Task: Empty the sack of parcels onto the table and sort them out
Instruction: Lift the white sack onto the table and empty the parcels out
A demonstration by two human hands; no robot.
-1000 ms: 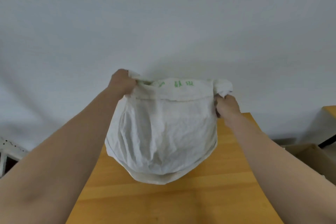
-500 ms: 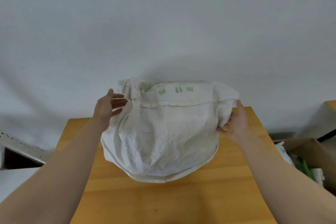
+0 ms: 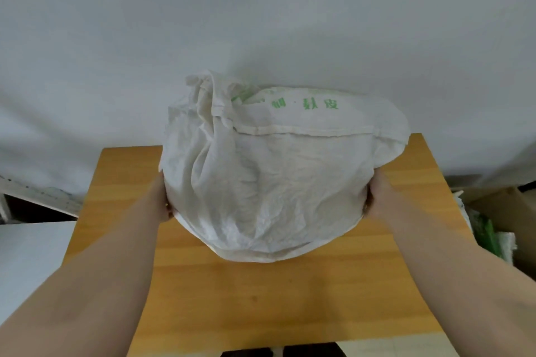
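The sack (image 3: pixel 275 182) sits widthways on the tabletop (image 3: pixel 261 298), folded mouth toward the wall (image 3: pixel 261 23). The left hand (image 3: pixel 162 200) and right hand (image 3: pixel 380 200) grasp its near corners.

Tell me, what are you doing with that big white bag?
A person has both hands on a bulging white cloth sack with green print, which sits on a wooden table. The left hand and the right hand are at its lower sides, and the cloth hides their fingers. No parcels are out on the table yet.
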